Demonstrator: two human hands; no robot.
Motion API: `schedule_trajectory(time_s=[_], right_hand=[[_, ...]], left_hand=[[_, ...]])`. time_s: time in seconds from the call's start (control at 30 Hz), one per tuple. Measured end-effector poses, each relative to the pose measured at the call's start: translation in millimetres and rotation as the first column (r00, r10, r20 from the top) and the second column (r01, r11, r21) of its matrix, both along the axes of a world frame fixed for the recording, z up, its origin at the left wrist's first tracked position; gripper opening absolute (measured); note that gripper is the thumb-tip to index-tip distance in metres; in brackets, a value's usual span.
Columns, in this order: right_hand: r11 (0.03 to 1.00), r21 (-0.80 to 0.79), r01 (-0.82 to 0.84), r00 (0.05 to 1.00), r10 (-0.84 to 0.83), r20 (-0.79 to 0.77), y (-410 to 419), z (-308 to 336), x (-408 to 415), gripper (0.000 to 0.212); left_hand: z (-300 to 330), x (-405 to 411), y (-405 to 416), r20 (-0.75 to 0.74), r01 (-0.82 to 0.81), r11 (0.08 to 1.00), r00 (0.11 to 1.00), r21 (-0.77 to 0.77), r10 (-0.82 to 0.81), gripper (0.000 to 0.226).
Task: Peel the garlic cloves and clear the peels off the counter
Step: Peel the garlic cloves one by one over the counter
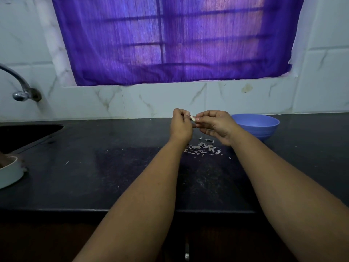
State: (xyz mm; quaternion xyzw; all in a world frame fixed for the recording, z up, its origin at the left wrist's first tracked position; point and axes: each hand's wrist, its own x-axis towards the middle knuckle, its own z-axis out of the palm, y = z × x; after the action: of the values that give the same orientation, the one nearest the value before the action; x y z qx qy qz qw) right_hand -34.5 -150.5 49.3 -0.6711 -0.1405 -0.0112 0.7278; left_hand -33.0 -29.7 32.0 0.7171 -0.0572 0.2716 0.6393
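Observation:
A small pale garlic clove [193, 118] is held in the air between both hands, above the dark counter [113, 167]. My left hand [181, 125] pinches its left end, where a thin strip of peel sticks up. My right hand [215, 125] pinches the clove's right side with thumb and forefinger. Below the hands lies a heap of pale garlic peels [203, 148] on the counter. A blue bowl [256, 127] stands just right of my right hand; its inside is hidden.
A sink [24, 135] is set into the counter at the left, with a metal tap [20, 87] above it. A white dish [9, 173] shows at the left edge. Stray peel bits [66, 163] lie scattered. A tiled wall and purple curtain stand behind.

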Motion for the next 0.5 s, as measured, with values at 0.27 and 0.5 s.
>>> schedule_trajectory(time_s=[0.27,0.5], right_hand=[[1.0,-0.012,-0.004,1.0,0.004,-0.003,-1,2,-1,0.007],[0.996,0.073,0.057,0.998,-0.058,0.005,-2,2,5,0.016]], left_hand=[[4,4,8,-0.07,-0.052,0.983,0.997,-0.175,0.04,0.01],[-2,0,12,-0.169,-0.122,0.935,0.968,0.333,0.187,0.008]])
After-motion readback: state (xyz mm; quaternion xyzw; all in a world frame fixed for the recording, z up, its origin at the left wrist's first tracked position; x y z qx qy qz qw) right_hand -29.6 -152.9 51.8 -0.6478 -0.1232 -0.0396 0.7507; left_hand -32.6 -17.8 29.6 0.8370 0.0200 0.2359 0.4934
